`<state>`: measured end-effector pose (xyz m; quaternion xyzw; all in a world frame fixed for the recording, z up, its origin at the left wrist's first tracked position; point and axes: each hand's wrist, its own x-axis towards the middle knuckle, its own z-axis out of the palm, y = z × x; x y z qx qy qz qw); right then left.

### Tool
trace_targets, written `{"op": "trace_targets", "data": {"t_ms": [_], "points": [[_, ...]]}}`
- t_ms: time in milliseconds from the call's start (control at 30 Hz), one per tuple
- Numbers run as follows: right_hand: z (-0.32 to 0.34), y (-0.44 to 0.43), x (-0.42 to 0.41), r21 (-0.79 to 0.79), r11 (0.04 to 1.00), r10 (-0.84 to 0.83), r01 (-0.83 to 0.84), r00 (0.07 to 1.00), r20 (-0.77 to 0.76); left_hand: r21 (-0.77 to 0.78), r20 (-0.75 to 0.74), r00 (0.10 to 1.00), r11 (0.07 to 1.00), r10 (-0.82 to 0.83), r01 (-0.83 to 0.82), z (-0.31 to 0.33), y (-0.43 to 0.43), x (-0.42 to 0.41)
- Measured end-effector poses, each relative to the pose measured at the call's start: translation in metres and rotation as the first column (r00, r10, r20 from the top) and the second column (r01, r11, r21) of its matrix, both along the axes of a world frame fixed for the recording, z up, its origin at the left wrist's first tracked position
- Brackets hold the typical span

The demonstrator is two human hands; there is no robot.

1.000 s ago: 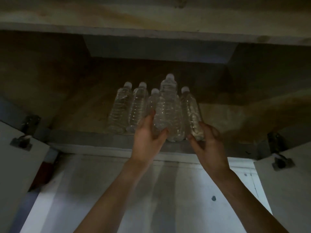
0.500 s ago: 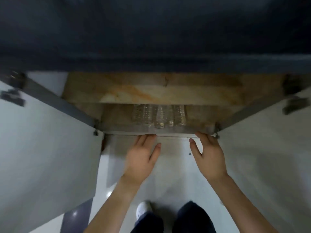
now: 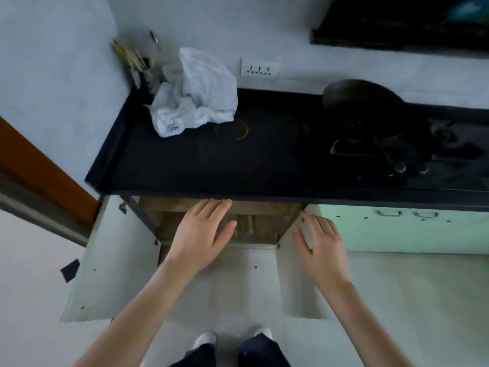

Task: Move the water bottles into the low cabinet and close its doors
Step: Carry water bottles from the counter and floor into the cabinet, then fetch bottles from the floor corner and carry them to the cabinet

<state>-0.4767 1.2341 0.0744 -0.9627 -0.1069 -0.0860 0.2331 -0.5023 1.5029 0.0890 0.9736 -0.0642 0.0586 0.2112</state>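
The low cabinet (image 3: 264,207) under the black countertop stands with both doors swung out. Inside it, a few clear water bottles (image 3: 246,225) show dimly past my fingers; most of them are hidden. My left hand (image 3: 203,234) hovers in front of the opening with straight fingers, touching nothing I can make out. My right hand (image 3: 322,247) holds the top edge of the right door (image 3: 299,287), thumb on its inner face and fingers over the outside. The left door (image 3: 111,260) hangs wide open, untouched.
The black countertop (image 3: 211,165) carries a crumpled white cloth (image 3: 195,94), a utensil holder (image 3: 132,59) in the corner and a dark pan (image 3: 362,102) on a stove. Mint-green cabinet fronts (image 3: 397,229) lie to the right. A brown door frame (image 3: 39,168) is at left. My feet (image 3: 203,340) are below.
I have risen from looking into the cabinet to looking down on the counter. Both hands let go of the bottles and drew out; the right hand now holds the right door.
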Motion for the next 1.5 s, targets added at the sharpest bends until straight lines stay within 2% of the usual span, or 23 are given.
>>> {"op": "trace_targets", "data": {"t_ms": [167,300,500,600,867,1033,1267,1500], "points": [[0.003,0.001,-0.068,-0.019,0.989,-0.145,0.146,0.988,0.054,0.06,0.003,0.982,0.98,-0.19,0.189,0.002,0.002,-0.018],[-0.032,0.006,-0.142,-0.074,0.941,-0.334,0.331,0.942,-0.038,0.135,-0.12,0.924,0.916,-0.364,0.378,-0.028,0.003,-0.04],[-0.059,-0.001,-0.238,-0.135,0.796,-0.605,0.59,0.782,-0.148,0.076,-0.264,0.779,0.793,-0.569,0.605,-0.062,-0.014,-0.069],[-0.049,-0.012,-0.266,-0.138,0.717,-0.697,0.683,0.7,-0.157,0.072,-0.252,0.713,0.722,-0.654,0.688,-0.058,-0.042,-0.068],[-0.017,-0.083,-0.309,-0.112,0.535,-0.845,0.838,0.533,-0.048,0.028,-0.133,0.525,0.527,-0.84,0.85,-0.037,-0.169,-0.063],[-0.027,-0.152,-0.347,-0.071,0.422,-0.906,0.904,0.422,-0.026,0.02,-0.155,0.384,0.386,-0.91,0.922,-0.046,-0.267,-0.084],[-0.044,-0.258,-0.407,-0.096,0.29,-0.956,0.952,0.283,-0.081,0.001,-0.163,0.315,0.319,-0.935,0.948,-0.056,-0.41,-0.137],[-0.028,-0.372,-0.424,-0.031,0.154,-0.987,0.988,0.153,-0.05,-0.008,-0.043,0.235,0.235,-0.971,0.972,-0.027,-0.552,-0.15]]}}
